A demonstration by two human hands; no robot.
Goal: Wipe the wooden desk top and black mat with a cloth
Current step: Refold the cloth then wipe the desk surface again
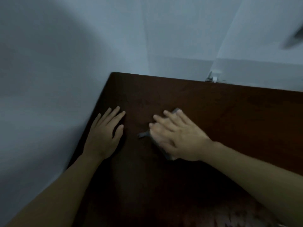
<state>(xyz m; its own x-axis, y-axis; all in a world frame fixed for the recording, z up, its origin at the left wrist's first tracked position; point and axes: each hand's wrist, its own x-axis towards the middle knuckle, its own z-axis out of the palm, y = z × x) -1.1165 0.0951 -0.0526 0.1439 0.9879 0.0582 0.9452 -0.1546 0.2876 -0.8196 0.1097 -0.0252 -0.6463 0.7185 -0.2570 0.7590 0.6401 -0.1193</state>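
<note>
The dark brown wooden desk top [221, 115] fills the middle and right of the head view. A grey cloth [144, 134] lies on it, mostly hidden under my right hand [178, 136], which presses it flat with straight, spread fingers; the hand is blurred. My left hand [105, 131] rests flat on the desk near its left edge, fingers straight, holding nothing. No black mat shows in this view.
Pale walls [65, 54] meet in a corner behind the desk's far left corner. A small white fitting [214, 77] sits at the desk's far edge by the wall. A dark blurred shape [295, 38] hangs at the upper right.
</note>
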